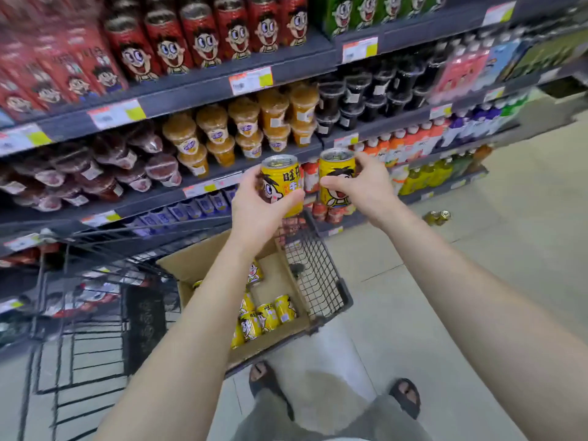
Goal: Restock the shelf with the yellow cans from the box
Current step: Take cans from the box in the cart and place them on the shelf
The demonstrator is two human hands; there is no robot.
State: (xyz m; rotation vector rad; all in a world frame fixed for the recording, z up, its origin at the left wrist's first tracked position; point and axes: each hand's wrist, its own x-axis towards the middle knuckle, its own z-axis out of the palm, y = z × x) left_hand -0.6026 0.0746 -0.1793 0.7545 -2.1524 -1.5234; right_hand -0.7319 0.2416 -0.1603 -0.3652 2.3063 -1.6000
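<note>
Here, a person stands in a shop aisle with both bare arms stretched forward, a yellow can in each hand. The left hand (pixel 254 205) has its grip closed around one yellow can (pixel 281 183), thumb across the cartoon face on the label, the can upright with its silver top showing. The right hand (pixel 366 183) is closed on a second yellow can (pixel 335 176), fingers curled behind the rim and thumb across the front. The two cans sit side by side, close together but apart, raised in front of the shelf (pixel 203 97) that carries stacked orange cups (pixel 245 122). Rows of tall red cans (pixel 203 36) with the same cartoon face stand on the level above.

Below the hands, an open cardboard box (pixel 280 272) rests inside a dark wire shopping cart (pixel 318 278). More yellow cans (pixel 267 316) lie loosely in the bottom of the box, most on their sides. One further can (pixel 438 217) lies on the pale tiled floor (pixel 477 281) near the shelf's base, off to the right. The person's sandalled feet (pixel 405 396) show at the bottom edge.
</note>
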